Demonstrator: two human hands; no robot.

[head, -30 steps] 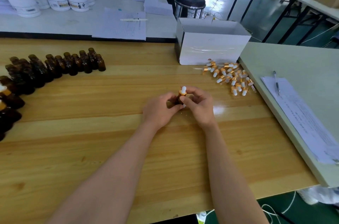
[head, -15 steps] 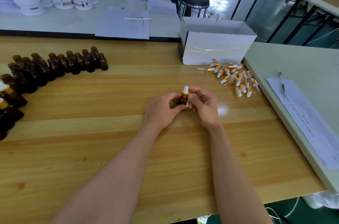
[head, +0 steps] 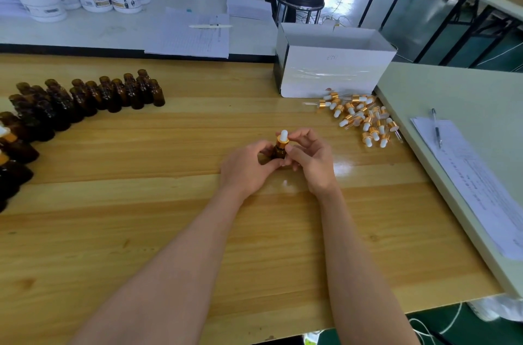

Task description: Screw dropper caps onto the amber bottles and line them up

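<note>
Head view: small amber glass bottle (head: 278, 152) upright at frame centre.
Left hand (head: 249, 169): clamped round its body.
Right hand (head: 310, 159): pinching gold-collared white-bulb dropper cap (head: 282, 138).
Handling: probably light, slick, breakable; turn by collar.

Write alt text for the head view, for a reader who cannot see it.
Two bare hands hold a small amber bottle at a wooden table: the left hand grips its body, the right hand pinches its gold dropper cap. Uncapped bottles stand in rows at far left; loose dropper caps lie beside a white box at right.
</note>
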